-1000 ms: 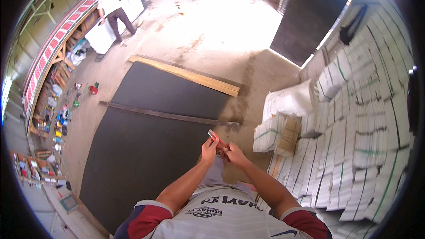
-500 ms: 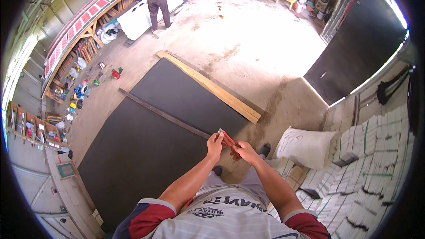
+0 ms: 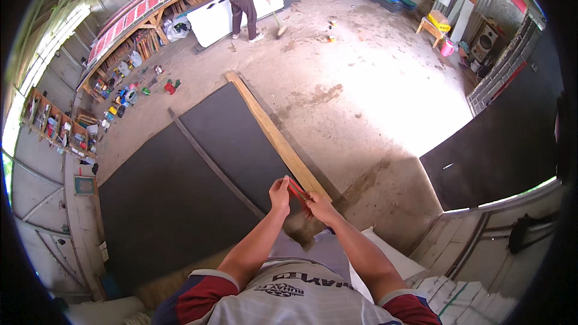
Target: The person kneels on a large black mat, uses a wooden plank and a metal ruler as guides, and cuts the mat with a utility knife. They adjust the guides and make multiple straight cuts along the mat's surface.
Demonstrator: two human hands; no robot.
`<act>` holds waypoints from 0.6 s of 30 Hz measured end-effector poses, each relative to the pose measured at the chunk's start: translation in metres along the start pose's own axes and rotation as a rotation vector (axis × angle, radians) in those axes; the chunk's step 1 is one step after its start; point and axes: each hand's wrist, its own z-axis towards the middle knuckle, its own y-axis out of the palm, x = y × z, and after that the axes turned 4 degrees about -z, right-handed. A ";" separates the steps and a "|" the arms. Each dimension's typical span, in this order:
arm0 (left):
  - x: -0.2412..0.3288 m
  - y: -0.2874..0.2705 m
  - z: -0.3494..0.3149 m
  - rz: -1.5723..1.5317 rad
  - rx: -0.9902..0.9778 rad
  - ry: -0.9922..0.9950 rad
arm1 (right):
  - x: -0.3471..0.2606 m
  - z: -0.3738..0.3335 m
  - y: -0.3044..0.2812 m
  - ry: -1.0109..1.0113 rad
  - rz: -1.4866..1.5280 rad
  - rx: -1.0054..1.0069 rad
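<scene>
My left hand (image 3: 279, 195) and my right hand (image 3: 320, 207) are held close together in front of my body. Between them runs a slim red tool (image 3: 294, 187); its exact kind is hard to make out. The fingers of my left hand pinch its far end, while my right hand is closed around the other end. Below and to the left lies a large dark sheet (image 3: 159, 204), with a long narrow dark bar (image 3: 208, 157) across it. A wooden plank (image 3: 274, 133) rests along the sheet's right edge.
Another person (image 3: 244, 0) stands at the back beside a white panel (image 3: 211, 22). Small bottles and cans (image 3: 127, 93) crowd the left floor. A large dark panel (image 3: 500, 144) stands at right. White stacked pieces (image 3: 469, 301) and a pale sack (image 3: 385, 251) are near my right side.
My view has turned to the right and lifted, so the sheet and room sit differently in it. Both hands keep the red tool. The far person's arm now reaches out with a long-handled tool.
</scene>
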 end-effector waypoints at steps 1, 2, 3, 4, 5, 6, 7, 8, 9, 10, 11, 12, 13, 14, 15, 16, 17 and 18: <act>-0.002 0.018 0.002 0.015 0.024 0.056 | -0.003 0.002 -0.018 0.016 -0.012 0.006; 0.002 0.035 0.001 0.010 0.049 0.056 | -0.024 -0.001 -0.034 0.031 -0.026 0.009; 0.010 0.054 -0.001 0.004 0.069 0.057 | -0.041 -0.002 -0.050 0.044 -0.041 0.016; 0.015 0.069 0.000 -0.003 0.091 0.057 | -0.050 0.001 -0.062 0.087 -0.014 0.012; 0.015 0.080 0.005 0.001 0.097 0.113 | -0.052 0.008 -0.073 0.084 -0.018 0.001; 0.016 0.088 0.011 0.005 0.104 0.169 | -0.053 0.018 -0.082 0.081 -0.023 -0.010; 0.018 0.095 0.017 0.009 0.113 0.225 | -0.053 0.028 -0.089 0.079 -0.028 -0.023; 0.018 0.104 0.022 0.004 0.126 0.236 | -0.052 0.037 -0.097 0.077 -0.046 -0.031; 0.019 0.110 0.029 -0.002 0.139 0.248 | -0.052 0.047 -0.104 0.075 -0.065 -0.039; 0.021 0.117 0.036 -0.008 0.152 0.259 | -0.053 0.057 -0.112 0.073 -0.084 -0.047; 0.021 0.122 0.043 -0.018 0.176 0.256 | -0.059 0.065 -0.118 0.077 -0.082 -0.072; 0.022 0.126 0.050 -0.029 0.200 0.252 | -0.067 0.072 -0.125 0.082 -0.079 -0.096; 0.022 0.132 0.058 -0.040 0.223 0.248 | -0.074 0.082 -0.133 0.087 -0.078 -0.120; 0.024 0.139 0.067 -0.056 0.235 0.235 | -0.076 0.095 -0.141 0.084 -0.094 -0.129; 0.026 0.148 0.078 -0.056 0.260 0.247 | -0.079 0.109 -0.148 0.081 -0.110 -0.138; 0.027 0.160 0.090 -0.057 0.285 0.259 | -0.081 0.124 -0.157 0.078 -0.127 -0.146; 0.029 0.168 0.105 -0.057 0.312 0.275 | -0.082 0.144 -0.164 0.058 -0.131 -0.161; 0.030 0.172 0.122 -0.060 0.301 0.268 | -0.083 0.165 -0.172 0.038 -0.135 -0.177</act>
